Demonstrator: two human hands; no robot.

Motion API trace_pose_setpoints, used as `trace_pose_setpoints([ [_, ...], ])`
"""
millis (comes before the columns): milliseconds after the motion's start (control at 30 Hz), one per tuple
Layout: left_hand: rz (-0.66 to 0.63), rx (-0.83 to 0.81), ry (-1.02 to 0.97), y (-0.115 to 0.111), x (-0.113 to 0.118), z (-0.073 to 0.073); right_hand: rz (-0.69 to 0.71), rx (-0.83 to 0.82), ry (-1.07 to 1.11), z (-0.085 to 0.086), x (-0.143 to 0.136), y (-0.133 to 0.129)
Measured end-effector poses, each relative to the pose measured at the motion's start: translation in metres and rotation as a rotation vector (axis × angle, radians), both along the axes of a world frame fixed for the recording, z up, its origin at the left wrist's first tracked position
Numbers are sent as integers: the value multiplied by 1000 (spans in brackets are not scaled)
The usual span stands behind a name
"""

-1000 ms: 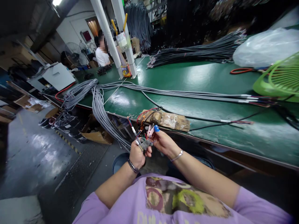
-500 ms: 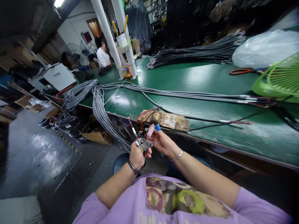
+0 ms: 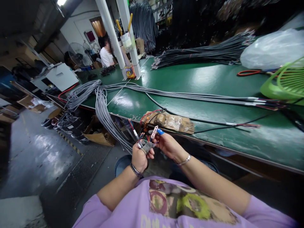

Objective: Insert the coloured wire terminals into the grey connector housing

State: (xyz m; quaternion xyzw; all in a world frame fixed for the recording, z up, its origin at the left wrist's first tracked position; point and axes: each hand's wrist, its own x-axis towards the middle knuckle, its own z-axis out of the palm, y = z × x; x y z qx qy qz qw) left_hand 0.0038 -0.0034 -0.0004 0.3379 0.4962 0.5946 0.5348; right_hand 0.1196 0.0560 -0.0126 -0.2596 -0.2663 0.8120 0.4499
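My left hand (image 3: 140, 157) is closed around the ends of grey cables, below the table's front edge. Thin coloured wires (image 3: 147, 138) fan out above its fingers, and a white-sleeved cable end (image 3: 135, 132) sticks up beside them. Grey material (image 3: 146, 147) covers the area at its thumb; whether it is a wrap or a cable part I cannot tell. My right hand (image 3: 167, 145), with blue tape (image 3: 160, 131) on one fingertip, pinches a small flat pale-pink piece (image 3: 154, 131) with dark spots. That piece is right beside the coloured wires; contact is unclear.
A wooden block (image 3: 174, 122) with cords sits on the green table's (image 3: 199, 79) front edge. Grey cables (image 3: 102, 106) hang over the edge at left. Further back lie black cables (image 3: 201, 52), a plastic bag (image 3: 273, 50) and a green fan (image 3: 287, 80). A person (image 3: 106, 57) is beyond the posts.
The pale piece in my right hand has turned so its flat spotted face shows. My left hand keeps its hold on the cables. The view has shifted slightly.
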Motion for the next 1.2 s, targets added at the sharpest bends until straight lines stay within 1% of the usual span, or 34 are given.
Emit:
trace_pose_setpoints([
  [200, 10, -4, 11, 3, -1, -2, 38, -23, 21, 1, 0, 4],
  [333, 14, 0, 31, 1, -2, -2, -11, -18, -150, 3, 1, 5],
  [400, 12, -2, 44, 1, -3, -3, -22, -15, -195, 5, 2, 5],
  [533, -16, 3, 61, 0, -3, -3, 12, -44, -76, 8, 2, 4],
  [633, -20, 3, 51, 0, -4, -3, 7, -86, -12, 7, 2, 4],
  [933, -36, -29, 71, 2, -4, -6, -28, -59, -28, 0, -2, 5],
  [1000, -24, -24, 66, 1, -4, -6, -7, -68, -1, 1, -1, 3],
  [1133, -7, -9, 43, -4, -5, -4, 88, -119, 52, 5, 2, 2],
  [1200, 7, -2, 41, -7, -5, -3, 110, -109, 47, 7, 4, 2],
])
